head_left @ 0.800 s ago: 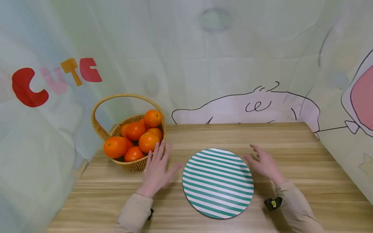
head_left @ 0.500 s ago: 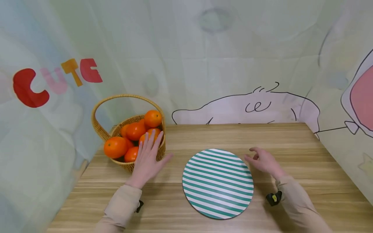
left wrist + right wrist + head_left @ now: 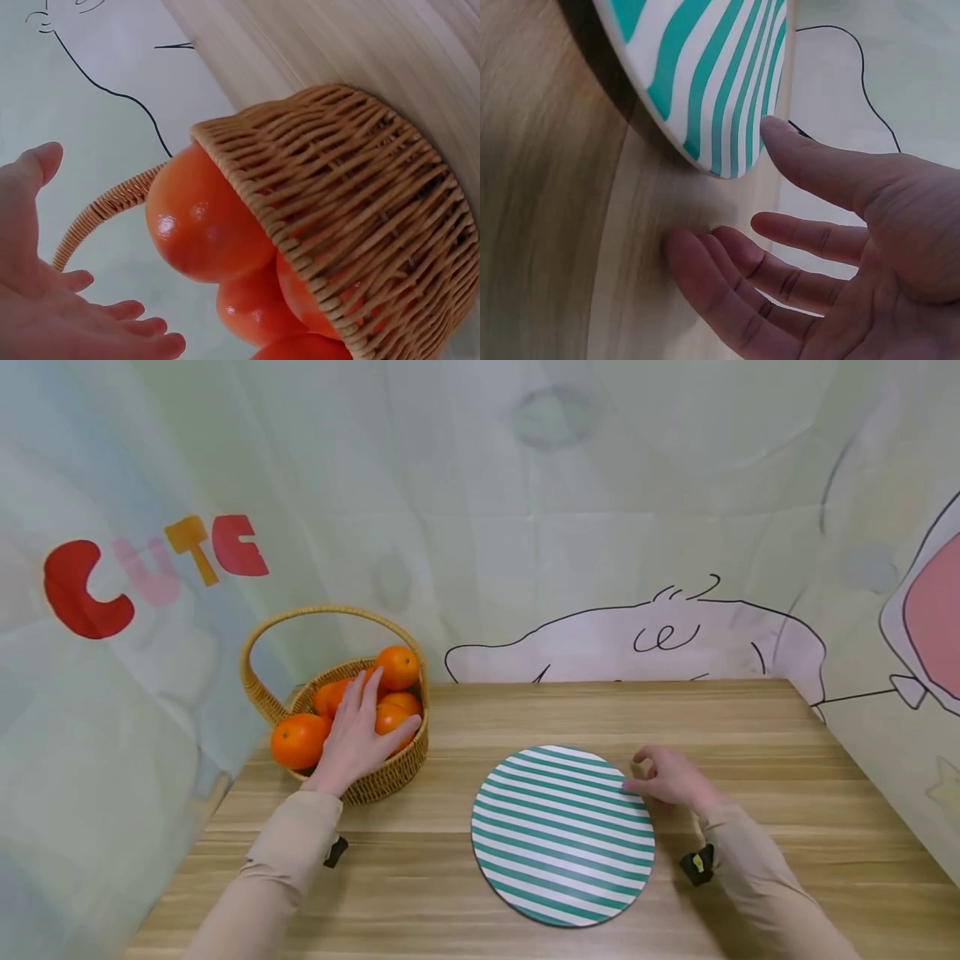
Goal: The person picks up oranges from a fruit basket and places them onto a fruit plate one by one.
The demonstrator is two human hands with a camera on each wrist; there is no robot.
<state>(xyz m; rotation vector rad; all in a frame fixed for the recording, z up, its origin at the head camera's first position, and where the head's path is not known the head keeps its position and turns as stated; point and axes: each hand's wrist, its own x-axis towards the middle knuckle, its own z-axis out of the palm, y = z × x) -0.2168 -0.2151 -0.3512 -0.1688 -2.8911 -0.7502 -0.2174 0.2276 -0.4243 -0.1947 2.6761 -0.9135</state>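
A woven wicker basket (image 3: pixel 393 772) with an arched handle stands at the left of the table, full of oranges (image 3: pixel 298 741). Above its near side hovers my left hand (image 3: pixel 351 747), fingers spread, hiding part of the fruit. The left wrist view shows that hand (image 3: pixel 52 315) apart from a large orange (image 3: pixel 202 217) at the rim. On the table's middle lies a round board (image 3: pixel 562 835) with green and white stripes. Beside its right edge is my right hand (image 3: pixel 675 778), fingers loosely bent and holding nothing; its thumb tip overlaps the board's edge in the head view.
The wooden table (image 3: pixel 787 777) reaches back to a printed cloth wall (image 3: pixel 480 527) with drawn figures and coloured letters. The basket's tall handle (image 3: pixel 258 689) rises over the fruit on the far left side. Black straps with small devices (image 3: pixel 697 864) hang at both wrists.
My left hand has moved left and away from me, from beside the basket to over the oranges. My right hand has shifted slightly, its thumb closer to the board.
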